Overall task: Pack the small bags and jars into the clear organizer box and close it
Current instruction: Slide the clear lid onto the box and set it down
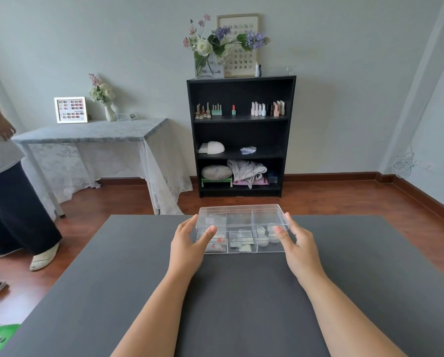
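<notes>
A clear organizer box [244, 249] rests near the far edge of the dark grey table [228, 292]. Small bags [242, 240] lie in its front middle compartments, one with red bits [217, 243] at front left, and small clear jars [266, 238] sit at front right. A clear lid [241, 215] is held tilted over the box, its far edge higher. My left hand [190, 240] grips the lid's left end, thumb on top. My right hand [294, 240] grips its right end the same way.
Beyond the table stands a black bookshelf [241, 135] with nail polish bottles and cloths. A cloth-covered side table [92, 135] stands at the left. A person [7, 189] in dark trousers stands at the far left on the wooden floor.
</notes>
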Demonstrator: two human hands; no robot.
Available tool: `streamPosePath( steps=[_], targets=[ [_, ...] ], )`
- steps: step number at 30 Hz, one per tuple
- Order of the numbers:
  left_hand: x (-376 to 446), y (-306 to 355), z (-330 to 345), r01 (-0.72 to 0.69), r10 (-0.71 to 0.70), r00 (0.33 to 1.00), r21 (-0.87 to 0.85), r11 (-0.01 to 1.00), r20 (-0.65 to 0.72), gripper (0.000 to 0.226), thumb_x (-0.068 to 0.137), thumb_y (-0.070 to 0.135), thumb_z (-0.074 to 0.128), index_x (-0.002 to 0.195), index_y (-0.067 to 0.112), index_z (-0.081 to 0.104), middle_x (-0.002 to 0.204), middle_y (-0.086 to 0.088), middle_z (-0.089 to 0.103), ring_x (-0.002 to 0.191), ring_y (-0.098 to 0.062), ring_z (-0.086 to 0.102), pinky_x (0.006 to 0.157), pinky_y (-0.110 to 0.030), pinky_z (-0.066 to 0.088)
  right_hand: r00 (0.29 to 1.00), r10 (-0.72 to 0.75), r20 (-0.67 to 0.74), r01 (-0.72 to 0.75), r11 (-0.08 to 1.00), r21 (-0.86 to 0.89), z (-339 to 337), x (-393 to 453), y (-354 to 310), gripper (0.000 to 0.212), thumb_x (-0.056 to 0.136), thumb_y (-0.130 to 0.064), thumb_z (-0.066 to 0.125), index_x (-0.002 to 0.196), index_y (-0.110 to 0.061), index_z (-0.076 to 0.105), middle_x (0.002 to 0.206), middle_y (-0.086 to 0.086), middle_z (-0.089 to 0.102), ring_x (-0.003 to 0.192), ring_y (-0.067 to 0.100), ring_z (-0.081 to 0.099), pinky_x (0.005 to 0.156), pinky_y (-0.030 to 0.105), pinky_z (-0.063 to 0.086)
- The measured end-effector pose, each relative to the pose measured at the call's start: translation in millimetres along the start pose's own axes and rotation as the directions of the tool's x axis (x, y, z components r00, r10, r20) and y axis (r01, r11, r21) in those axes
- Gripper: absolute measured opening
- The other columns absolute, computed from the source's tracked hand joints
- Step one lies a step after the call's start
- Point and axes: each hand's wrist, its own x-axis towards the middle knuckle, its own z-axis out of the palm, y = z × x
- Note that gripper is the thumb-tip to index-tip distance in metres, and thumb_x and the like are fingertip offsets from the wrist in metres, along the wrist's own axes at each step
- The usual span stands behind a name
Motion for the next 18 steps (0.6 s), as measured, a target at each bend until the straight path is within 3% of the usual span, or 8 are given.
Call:
streamPosePath(
  steps=[6, 11, 18],
  targets=[
    [-3.0, 1.0, 0.2, 0.006, -0.006, 1.0, -0.005, 1.0, -0.002, 0.086, 0.068, 0.072, 0.061, 0.14, 0.027, 0.045, 0.137, 0.011, 0.049, 0.117, -0.002, 0.045, 0.096, -0.021, 0.036, 1.0, 0.014, -0.006, -0.014, 1.0, -0.004, -0.3, -1.1, -1.6, 0.057, 0.092, -0.047, 0.053, 0.143, -0.025, 0.041, 0.142, -0.001, 0.047, 0.133, 0.013, 0.039, 0.105, 0.028, 0.031],
    [-8.0, 0.1, -3.2, 0.01, -0.01, 1.0, -0.013, 1.0, 0.006, 0.076, 0.074, 0.063, 0.066, 0.139, 0.03, 0.045, 0.133, 0.013, 0.05, 0.114, -0.001, 0.047, 0.089, -0.018, 0.036, 1.0, 0.02, 0.015, -0.021, 0.999, 0.043, -5.8, -7.3, -3.0, 0.069, 0.08, -0.062, 0.052, 0.14, -0.03, 0.045, 0.141, -0.01, 0.048, 0.123, -0.002, 0.04, 0.098, 0.021, 0.03],
    [-12.2, -0.6, -7.5, -0.006, 0.007, 0.999, -0.034, 0.999, 0.043, 0.069, 0.075, 0.056, 0.071, 0.136, 0.032, 0.048, 0.131, 0.017, 0.051, 0.114, -0.004, 0.049, 0.088, -0.017, 0.037, 0.99, 0.116, 0.084, -0.122, 0.99, 0.069, -19.2, -11.4, 6.1, 0.059, 0.078, -0.055, 0.068, 0.133, -0.047, 0.047, 0.14, -0.009, 0.051, 0.129, 0.018, 0.045, 0.097, 0.025, 0.032]
  ],
)
